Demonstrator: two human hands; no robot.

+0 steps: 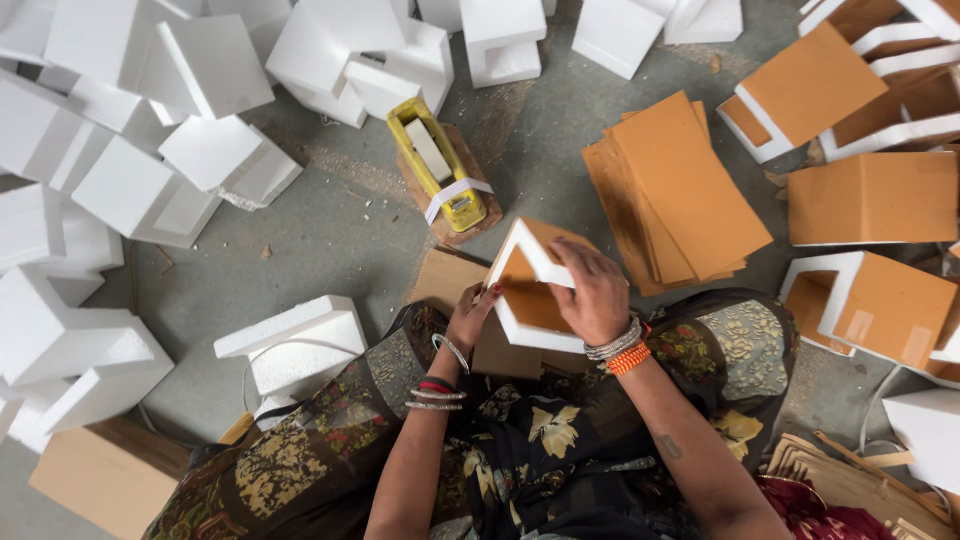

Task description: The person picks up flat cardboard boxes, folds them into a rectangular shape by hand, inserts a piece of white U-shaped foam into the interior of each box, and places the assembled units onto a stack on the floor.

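Foam and card under my fingers

I am gripping a matt white foam piece (530,290) faced with smooth tan card; grey floor (330,230) is looking rough.

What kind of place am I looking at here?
Likely a small packaging workshop, worked on the floor: heaps of white foam blocks, a stack of brown sheets, and a yellow tape dispenser.

Grey floor (340,230): white foam blocks (150,190), orange sheet stack (680,190), yellow tape dispenser (440,165).

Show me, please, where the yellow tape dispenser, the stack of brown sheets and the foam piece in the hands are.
yellow tape dispenser (437,165): head view, on its body.
stack of brown sheets (680,190): head view, top sheet.
foam piece (528,288): head view, brown inner face.
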